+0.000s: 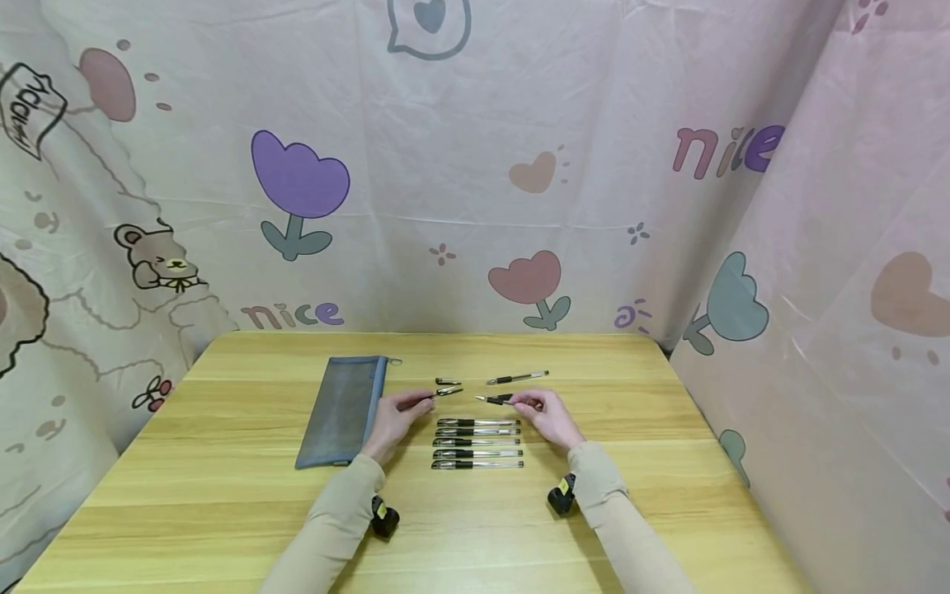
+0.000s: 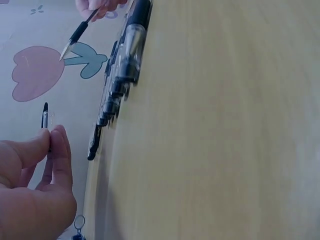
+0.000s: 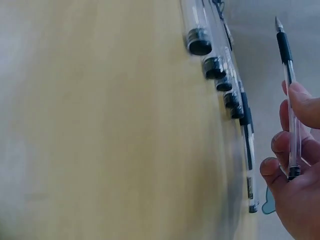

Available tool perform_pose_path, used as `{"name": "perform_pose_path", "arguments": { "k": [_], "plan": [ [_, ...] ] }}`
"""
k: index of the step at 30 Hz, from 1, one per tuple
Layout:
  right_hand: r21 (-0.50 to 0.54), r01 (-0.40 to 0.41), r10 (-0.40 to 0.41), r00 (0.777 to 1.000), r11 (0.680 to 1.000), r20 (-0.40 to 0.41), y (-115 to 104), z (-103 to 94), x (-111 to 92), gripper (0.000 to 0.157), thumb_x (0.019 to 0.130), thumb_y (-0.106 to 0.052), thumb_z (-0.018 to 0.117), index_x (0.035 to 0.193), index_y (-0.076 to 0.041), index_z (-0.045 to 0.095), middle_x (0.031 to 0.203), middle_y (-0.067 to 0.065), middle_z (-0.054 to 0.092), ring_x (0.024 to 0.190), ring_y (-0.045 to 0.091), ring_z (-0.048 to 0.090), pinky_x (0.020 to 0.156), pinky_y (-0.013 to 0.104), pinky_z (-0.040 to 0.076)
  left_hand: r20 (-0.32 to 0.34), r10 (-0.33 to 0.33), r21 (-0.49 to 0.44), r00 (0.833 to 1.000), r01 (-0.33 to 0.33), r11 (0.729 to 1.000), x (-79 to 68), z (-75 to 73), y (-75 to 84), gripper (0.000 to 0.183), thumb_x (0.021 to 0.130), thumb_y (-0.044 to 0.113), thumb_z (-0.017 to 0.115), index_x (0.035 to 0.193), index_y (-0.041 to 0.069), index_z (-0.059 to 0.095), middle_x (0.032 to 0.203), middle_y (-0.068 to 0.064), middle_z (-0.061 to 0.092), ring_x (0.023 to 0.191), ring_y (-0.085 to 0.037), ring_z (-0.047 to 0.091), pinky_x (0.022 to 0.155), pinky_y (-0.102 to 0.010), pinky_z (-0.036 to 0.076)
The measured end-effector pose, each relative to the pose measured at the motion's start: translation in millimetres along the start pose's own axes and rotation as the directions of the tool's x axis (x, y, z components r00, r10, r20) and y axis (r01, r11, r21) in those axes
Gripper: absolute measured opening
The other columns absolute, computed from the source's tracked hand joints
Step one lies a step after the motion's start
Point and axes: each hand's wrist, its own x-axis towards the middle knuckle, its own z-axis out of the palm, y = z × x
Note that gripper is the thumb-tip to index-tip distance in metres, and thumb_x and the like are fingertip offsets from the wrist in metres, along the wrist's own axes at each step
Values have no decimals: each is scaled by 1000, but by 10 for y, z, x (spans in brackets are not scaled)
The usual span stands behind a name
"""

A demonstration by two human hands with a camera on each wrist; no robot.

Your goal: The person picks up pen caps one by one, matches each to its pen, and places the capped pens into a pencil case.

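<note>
My left hand pinches a pen cap between thumb and fingertips, above the table. Opposite it, my right hand grips an uncapped gel pen, clear-barrelled with a black grip. The pen's bare tip points left toward the cap, and a gap separates the two. Below both hands, several capped gel pens lie in a row, caps to the left. Farther back rest a loose black pen cap and another uncapped pen.
A grey-blue mesh zip pouch lies flat to the left, partly behind my left hand. The wooden table ends at a patterned cloth at the back, with more cloth along the sides.
</note>
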Motion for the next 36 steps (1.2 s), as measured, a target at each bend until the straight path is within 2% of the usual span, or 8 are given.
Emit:
{"name": "perform_pose_path", "arguments": {
  "k": [3, 6, 11, 18, 24, 36],
  "plan": [
    [7, 23, -23, 1000, 1000, 13, -49, 5, 5, 16, 95, -9, 65, 108, -7, 74, 109, 13, 74, 92, 13, 61, 83, 26, 49, 43, 13, 1, 999, -13, 1000, -10, 29, 26, 30, 93, 3, 69, 122, -8, 68, 111, -24, 74, 98, -26, 75, 86, -25, 58],
    [12, 40, -41, 999, 999, 22, -88, 21, 10, 15, 96, -9, 65, 108, -7, 75, 111, 12, 73, 94, 14, 62, 85, 27, 50, 66, 27, -2, 997, -27, 1000, -16, 58, 47, 29, 92, 2, 70, 119, -8, 69, 108, -23, 75, 90, -16, 75, 83, -22, 58],
    [22, 46, -47, 998, 999, 42, -137, 33, 11, 15, 96, -10, 66, 108, -6, 75, 109, 13, 72, 89, 13, 59, 79, 22, 47, 79, 28, -8, 996, -27, 1000, -12, 96, 66, 28, 91, 3, 71, 117, -6, 71, 108, -23, 75, 86, -10, 74, 82, -20, 58],
    [29, 49, -51, 997, 998, 50, -177, 48, 1, 15, 95, -9, 66, 107, -5, 74, 105, 14, 70, 85, 13, 56, 74, 20, 46, 97, 34, 9, 995, -35, 999, -13, 132, 82, 27, 91, 5, 72, 116, -4, 72, 107, -22, 75, 89, -12, 74, 82, -17, 57],
    [20, 75, -76, 996, 997, 43, -199, 53, -2, 14, 94, -8, 67, 105, -4, 74, 102, 13, 70, 81, 11, 55, 71, 19, 45, 114, 45, 14, 992, -47, 999, -19, 148, 96, 29, 92, 6, 72, 118, -5, 71, 109, -23, 75, 96, -21, 75, 85, -18, 56],
    [24, 76, -77, 996, 997, 43, -222, 49, -16, 13, 94, -8, 66, 104, -4, 75, 101, 12, 69, 80, 12, 53, 71, 20, 43, 146, 44, 20, 988, -48, 999, -30, 149, 92, 33, 92, 7, 71, 122, -7, 68, 113, -25, 73, 100, -24, 75, 85, -16, 55]
  ]
}}
